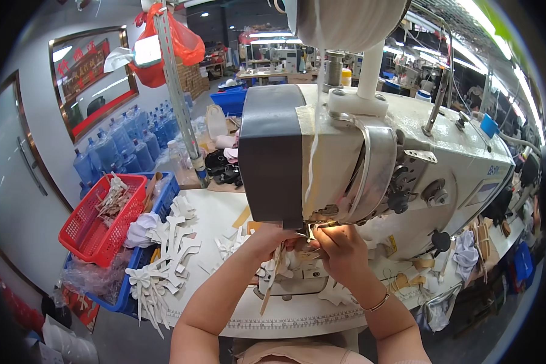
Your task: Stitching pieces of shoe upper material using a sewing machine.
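Note:
Both my hands meet at the lit needle area of a white and dark grey sewing machine (272,155). My left hand (269,241) is closed, its fingers pinched on a small white cut piece whose pale strips (274,279) hang below toward the table edge. On the other side of the needle, my right hand (340,246) has its fingertips bunched together against the work, a bracelet on its wrist. The part between the fingertips is mostly hidden, so I cannot tell its full shape. White thread (314,139) runs down the machine's front from a large spool (349,21).
Many flat white cut pieces (171,246) lie fanned at the table's left. Beside them stand a blue crate (136,267) and a red basket (91,233) of pieces. Fabric scraps (465,249) sit at right. A metal post (179,91) rises behind. Blue water bottles (124,136) line the wall.

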`<state>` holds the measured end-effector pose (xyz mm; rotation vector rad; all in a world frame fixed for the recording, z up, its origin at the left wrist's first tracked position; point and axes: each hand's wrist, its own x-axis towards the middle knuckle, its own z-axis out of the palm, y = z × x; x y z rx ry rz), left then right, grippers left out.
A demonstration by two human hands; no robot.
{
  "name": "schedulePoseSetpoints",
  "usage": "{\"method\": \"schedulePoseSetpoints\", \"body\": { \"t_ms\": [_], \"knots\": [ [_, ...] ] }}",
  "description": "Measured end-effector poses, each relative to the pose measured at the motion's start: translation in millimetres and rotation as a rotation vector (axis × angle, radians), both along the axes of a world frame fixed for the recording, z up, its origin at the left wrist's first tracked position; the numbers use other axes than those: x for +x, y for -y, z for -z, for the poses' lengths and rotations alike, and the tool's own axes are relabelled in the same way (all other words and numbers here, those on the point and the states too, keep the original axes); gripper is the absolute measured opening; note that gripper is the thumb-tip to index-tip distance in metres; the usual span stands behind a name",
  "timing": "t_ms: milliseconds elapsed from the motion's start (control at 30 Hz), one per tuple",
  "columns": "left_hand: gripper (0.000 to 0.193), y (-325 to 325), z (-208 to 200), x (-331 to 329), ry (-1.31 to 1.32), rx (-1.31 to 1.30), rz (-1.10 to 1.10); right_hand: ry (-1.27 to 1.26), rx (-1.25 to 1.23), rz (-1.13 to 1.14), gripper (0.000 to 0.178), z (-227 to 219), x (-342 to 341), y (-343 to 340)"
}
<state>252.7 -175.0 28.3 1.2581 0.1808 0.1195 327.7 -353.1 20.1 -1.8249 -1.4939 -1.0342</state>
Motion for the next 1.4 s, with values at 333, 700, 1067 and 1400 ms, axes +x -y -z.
{"method": "schedulePoseSetpoints", "body": {
  "t_ms": [333,700,1067,1400],
  "knots": [
    [0.010,-3,4,-4,-0.030,-0.012,0.002,-0.011,0.088,0.025,0.022,1,-3,-7],
    [0.031,31,12,-39,0.876,1.520,-0.498,-0.671,-0.007,-0.189,0.012,-6,20,2],
    [0.027,39,26,-31,0.924,1.387,-0.535,-0.481,-0.173,-0.123,0.014,-19,22,5],
    [0.018,-7,34,-8,0.295,0.923,-0.513,-0.298,0.057,-0.164,0.019,-16,2,14]
  ]
}}
